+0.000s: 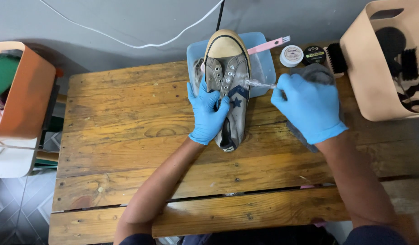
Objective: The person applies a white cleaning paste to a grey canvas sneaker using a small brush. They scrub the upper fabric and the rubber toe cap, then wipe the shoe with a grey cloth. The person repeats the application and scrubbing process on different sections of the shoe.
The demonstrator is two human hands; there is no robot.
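Observation:
A worn grey sneaker (229,68) with a cream toe cap and a blue star patch lies on its side, toe pointing away from me, partly over a pale blue tub (264,68). My left hand (206,113), in a blue glove, grips the shoe around its middle and heel opening. My right hand (309,106), also blue-gloved, holds a small clear-handled brush (259,84) whose tip touches the shoe's side by the eyelets. A grey cloth (316,72) lies under and behind my right hand.
A pink brush (268,44) rests on the tub. Two small round tins (291,56) and a dark bristle brush (337,58) sit behind. A beige bin (377,77) stands right, an orange bin (28,95) left. The wooden slat table (127,149) ends near my body.

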